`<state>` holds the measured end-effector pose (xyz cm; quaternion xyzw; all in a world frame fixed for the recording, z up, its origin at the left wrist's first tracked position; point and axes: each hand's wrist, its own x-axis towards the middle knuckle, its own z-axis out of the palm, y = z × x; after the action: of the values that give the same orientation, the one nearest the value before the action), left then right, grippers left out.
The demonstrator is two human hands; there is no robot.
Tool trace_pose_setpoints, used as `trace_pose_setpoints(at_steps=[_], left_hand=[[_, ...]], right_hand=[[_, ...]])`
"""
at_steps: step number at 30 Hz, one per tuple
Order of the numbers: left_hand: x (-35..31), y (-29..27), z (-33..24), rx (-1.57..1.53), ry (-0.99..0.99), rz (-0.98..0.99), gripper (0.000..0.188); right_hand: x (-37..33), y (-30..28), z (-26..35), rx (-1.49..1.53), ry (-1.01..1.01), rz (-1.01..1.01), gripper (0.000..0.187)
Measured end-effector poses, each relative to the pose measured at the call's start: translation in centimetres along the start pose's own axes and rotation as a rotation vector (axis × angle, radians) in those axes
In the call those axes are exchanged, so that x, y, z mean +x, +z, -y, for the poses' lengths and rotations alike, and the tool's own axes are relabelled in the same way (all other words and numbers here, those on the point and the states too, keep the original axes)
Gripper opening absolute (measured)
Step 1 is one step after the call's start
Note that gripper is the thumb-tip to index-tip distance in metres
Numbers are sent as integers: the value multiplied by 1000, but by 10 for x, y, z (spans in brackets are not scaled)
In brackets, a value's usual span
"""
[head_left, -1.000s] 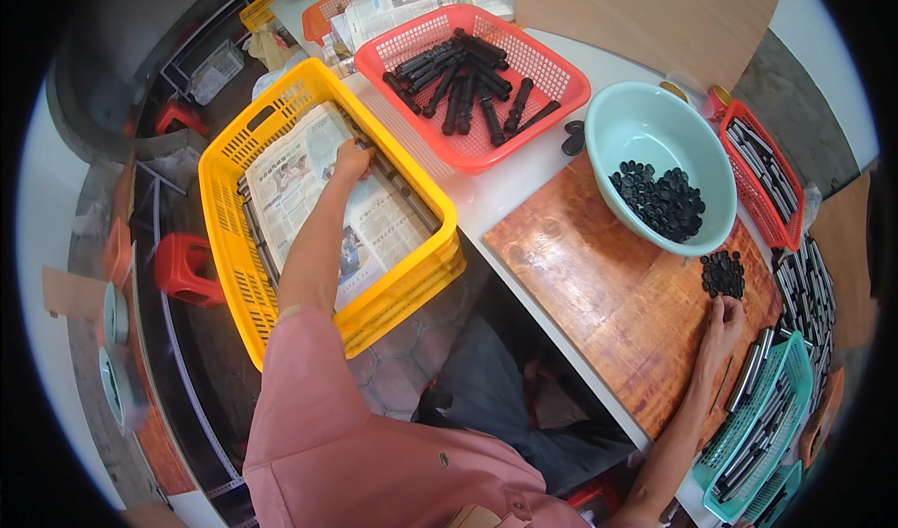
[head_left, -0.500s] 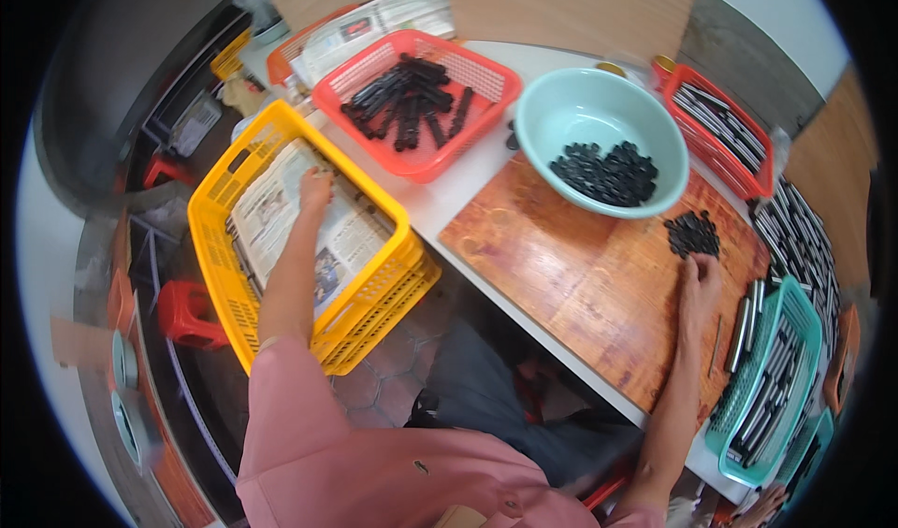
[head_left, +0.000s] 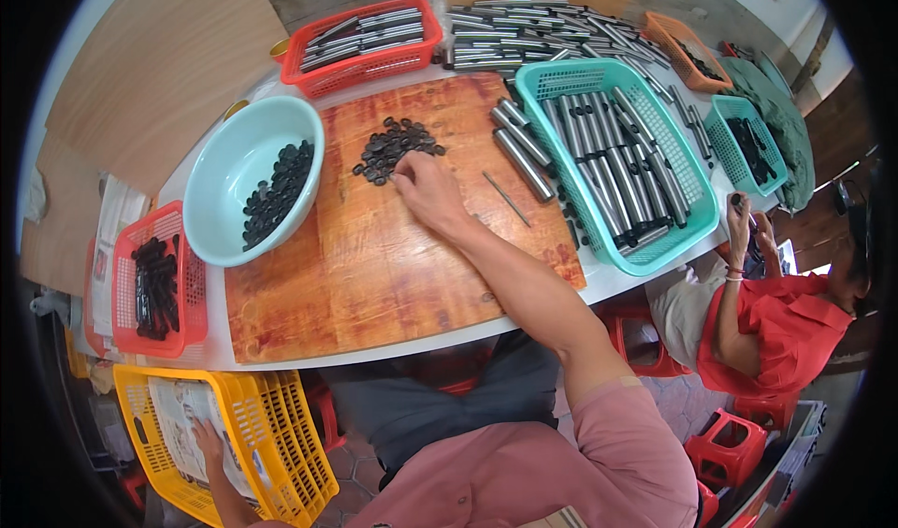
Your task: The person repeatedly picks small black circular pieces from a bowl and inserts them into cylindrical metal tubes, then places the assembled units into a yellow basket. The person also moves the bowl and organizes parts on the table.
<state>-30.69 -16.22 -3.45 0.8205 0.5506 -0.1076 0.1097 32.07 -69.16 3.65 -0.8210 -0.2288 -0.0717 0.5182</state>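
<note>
My left hand (head_left: 209, 442) lies on folded newspaper (head_left: 178, 411) inside the yellow plastic crate (head_left: 267, 414), its fingers stretched out. On the stained wooden board (head_left: 365, 275), my right hand (head_left: 426, 187) is at the near edge of a heap of small black round pieces (head_left: 393, 146). Its fingers are bent together there, and what sits between their tips is hidden. A light blue basin (head_left: 210, 187) to the left of the heap holds many similar black pieces (head_left: 276, 191). A thin metal rod (head_left: 507, 199) lies on the board, right of my hand.
Metal tubes fill a teal basket (head_left: 697, 201) and a red basket (head_left: 313, 81); more tubes (head_left: 552, 37) are piled at the back. Another red basket (head_left: 192, 289) holds black parts. At the right sits a co-worker in a red shirt (head_left: 786, 332), near red stools (head_left: 725, 444).
My view has swung to the right, bringing the co-worker and the piled tubes into sight. My right hand stays by the black heap, and my left hand's fingers now lie stretched on the newspaper.
</note>
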Motion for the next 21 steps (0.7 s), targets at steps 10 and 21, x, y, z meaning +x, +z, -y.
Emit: trace_pose_setpoints(at_steps=[10,21], left_hand=[[-52,16,42,22,-37,-17,75],[-36,-90,15,-170,78,-734,35]], right_hand=[[4,-32,5,-632,-315,-204,6],[11,-122,-3,-948,189,154,42]])
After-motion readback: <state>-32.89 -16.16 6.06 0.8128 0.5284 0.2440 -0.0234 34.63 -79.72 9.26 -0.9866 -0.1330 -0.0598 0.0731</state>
